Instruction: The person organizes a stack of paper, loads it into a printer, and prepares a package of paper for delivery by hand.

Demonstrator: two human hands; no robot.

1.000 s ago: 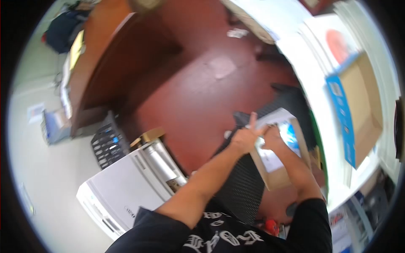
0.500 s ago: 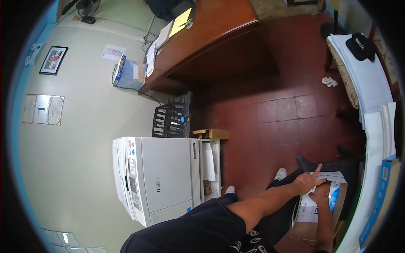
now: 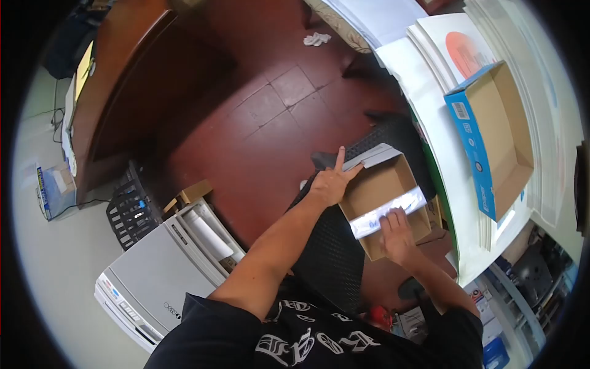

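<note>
An open cardboard box (image 3: 375,187) with a pale flap rests on a dark textured chair (image 3: 335,258) in front of me. At its far left corner is my left hand (image 3: 330,186), the index finger stretched out and the rest of the hand gripping the edge. A glossy white-and-blue paper pack (image 3: 369,224) shows as a narrow, tilted strip across the near part of the box. My right hand (image 3: 398,237) has its bent fingers on the near side of that pack. Its thumb is hard to make out.
Stacks of white paper (image 3: 424,80) cover the table to the right, with an open blue box (image 3: 476,147) on top. A grey copier (image 3: 166,264) stands at the left. Beyond it is a wooden desk (image 3: 117,80). Crumpled white cloth (image 3: 316,40) lies on the red floor.
My view has swung to the right, bringing the blue box fully in. The pack that lay broad side up in the box now shows as a narrow strip. My hands have moved apart.
</note>
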